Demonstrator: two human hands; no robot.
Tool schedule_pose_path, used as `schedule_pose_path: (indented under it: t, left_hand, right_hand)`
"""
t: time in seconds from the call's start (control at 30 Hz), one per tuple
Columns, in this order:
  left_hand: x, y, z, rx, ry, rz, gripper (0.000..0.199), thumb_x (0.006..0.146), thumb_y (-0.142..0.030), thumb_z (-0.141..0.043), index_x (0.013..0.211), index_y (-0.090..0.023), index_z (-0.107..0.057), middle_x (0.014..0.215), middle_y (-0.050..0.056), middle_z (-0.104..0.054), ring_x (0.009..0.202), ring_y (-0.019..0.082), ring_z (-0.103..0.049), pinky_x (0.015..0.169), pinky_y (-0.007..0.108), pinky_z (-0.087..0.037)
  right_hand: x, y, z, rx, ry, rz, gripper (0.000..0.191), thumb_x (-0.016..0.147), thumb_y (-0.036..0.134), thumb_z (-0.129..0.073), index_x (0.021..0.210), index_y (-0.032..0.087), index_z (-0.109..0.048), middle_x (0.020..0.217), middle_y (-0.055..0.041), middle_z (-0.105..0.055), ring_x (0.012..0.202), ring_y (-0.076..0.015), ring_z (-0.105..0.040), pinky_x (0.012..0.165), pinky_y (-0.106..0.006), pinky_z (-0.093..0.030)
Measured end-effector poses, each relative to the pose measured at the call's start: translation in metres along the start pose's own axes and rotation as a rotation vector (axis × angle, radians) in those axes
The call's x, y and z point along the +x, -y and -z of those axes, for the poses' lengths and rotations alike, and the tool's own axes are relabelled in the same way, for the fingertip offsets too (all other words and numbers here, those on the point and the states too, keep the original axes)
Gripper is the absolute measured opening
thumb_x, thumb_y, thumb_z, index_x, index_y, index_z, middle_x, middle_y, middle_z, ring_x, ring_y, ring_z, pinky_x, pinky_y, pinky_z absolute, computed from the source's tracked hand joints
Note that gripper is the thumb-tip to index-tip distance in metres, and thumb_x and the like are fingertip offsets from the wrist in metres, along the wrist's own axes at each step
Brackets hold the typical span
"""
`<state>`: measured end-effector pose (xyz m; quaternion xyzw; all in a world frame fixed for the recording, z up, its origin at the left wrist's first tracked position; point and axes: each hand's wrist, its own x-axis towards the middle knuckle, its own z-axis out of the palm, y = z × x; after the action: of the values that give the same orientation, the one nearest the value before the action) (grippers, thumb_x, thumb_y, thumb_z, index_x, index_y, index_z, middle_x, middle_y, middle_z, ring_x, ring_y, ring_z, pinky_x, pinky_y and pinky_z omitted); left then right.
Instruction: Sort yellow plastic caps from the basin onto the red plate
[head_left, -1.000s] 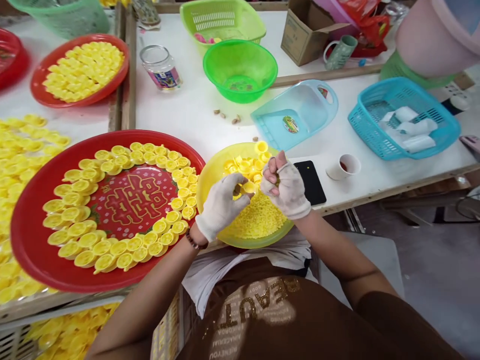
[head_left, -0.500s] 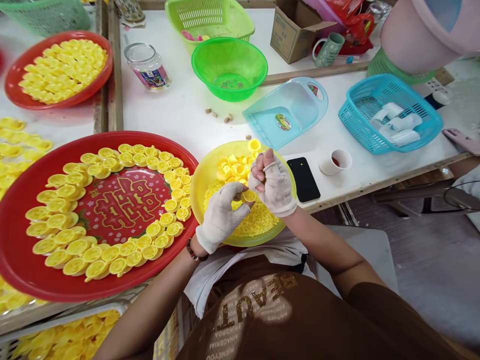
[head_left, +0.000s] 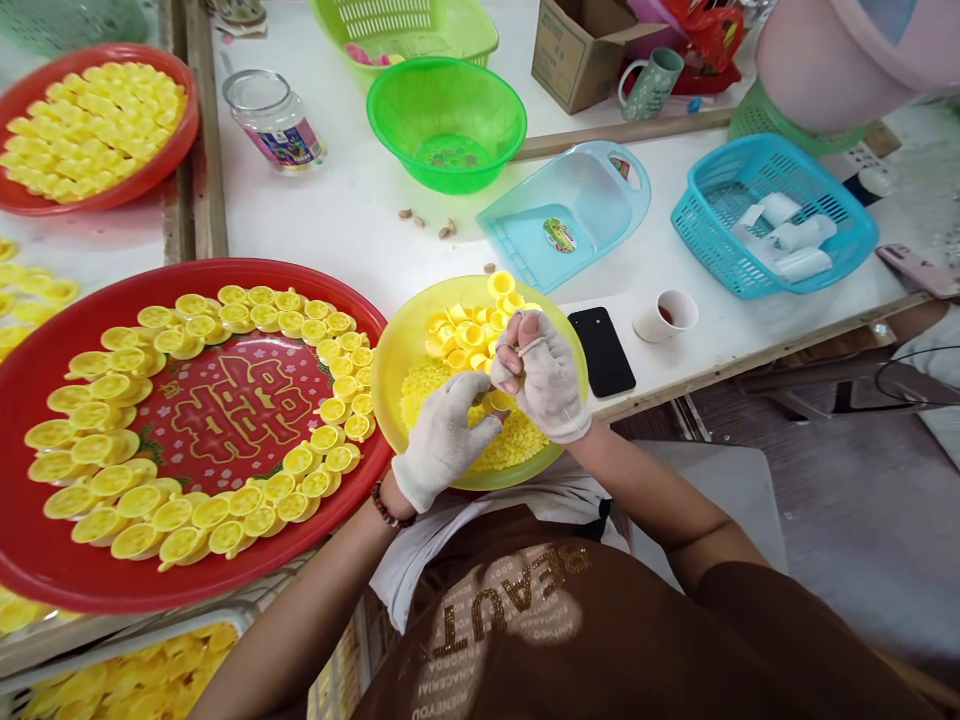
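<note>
Both hands wear white fingerless gloves and are over a yellow bowl. My left hand pinches a small yellow cup between thumb and fingers. Close beside it, my right hand is closed, its fingertips pressed together over the cup; whatever they hold is too small or hidden. In the bowl lie small yellow pieces and a heap of empty yellow cups. To the left, a big red tray carries filled yellow cups in a double ring.
Behind the bowl are a green bowl, a clear blue scoop and a glass jar. On the right are a black phone, a paper cup and a blue basket. A red bowl of yellow cups stands back left.
The view has shifted a little, so the table objects sit slightly further left and higher. My hands stay together over the bowl, the right one slightly lower, with the left still pinching the cup.
</note>
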<state>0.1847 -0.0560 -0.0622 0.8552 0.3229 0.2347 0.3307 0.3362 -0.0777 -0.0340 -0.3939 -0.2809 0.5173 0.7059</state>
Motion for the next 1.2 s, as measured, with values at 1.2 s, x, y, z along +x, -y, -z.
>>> schedule_pose_path:
  t: [1.2]
  left_hand:
    - [-0.030,0.101,0.132,0.493,-0.186,0.372,0.023,0.083,-0.023,-0.062,0.105,-0.020,-0.067,0.092,0.004,-0.068,0.088,0.022,-0.064,0.084,0.035,-0.052]
  right_hand:
    - [-0.036,-0.004,0.029,-1.645,1.000,0.273,0.023,0.102,0.034,-0.054,0.097,0.015,-0.066,0.100,-0.0105,-0.067,0.088,-0.0233,-0.057,0.079,-0.038,-0.042]
